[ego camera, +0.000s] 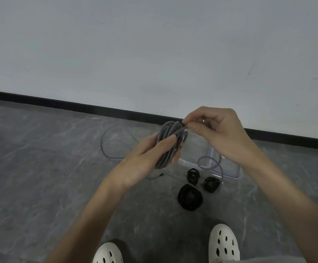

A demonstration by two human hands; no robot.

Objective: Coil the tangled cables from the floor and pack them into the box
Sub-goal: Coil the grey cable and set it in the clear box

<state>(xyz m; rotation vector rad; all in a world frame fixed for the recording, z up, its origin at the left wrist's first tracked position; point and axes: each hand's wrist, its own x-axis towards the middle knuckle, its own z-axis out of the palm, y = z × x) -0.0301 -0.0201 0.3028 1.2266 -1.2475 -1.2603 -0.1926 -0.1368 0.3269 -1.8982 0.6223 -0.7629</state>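
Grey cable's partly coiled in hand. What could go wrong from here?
1. The left hand holds the grey coil by one side. If that grip loosens while the right hand pinches a strand at the top, turns may spring apart.
2. The loose grey length looped on the floor could knot when drawn in.
3. Its hanging loop might snag the clear box.

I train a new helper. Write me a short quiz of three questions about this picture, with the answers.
1. True or false: the black cable coils lie inside the clear plastic box.
2. Which hand grips the grey cable coil round its middle? A: left hand. B: right hand.
3. Fill in: the uncoiled grey cable loop lies on the ____.

Key: 1 false; 2 A; 3 floor.
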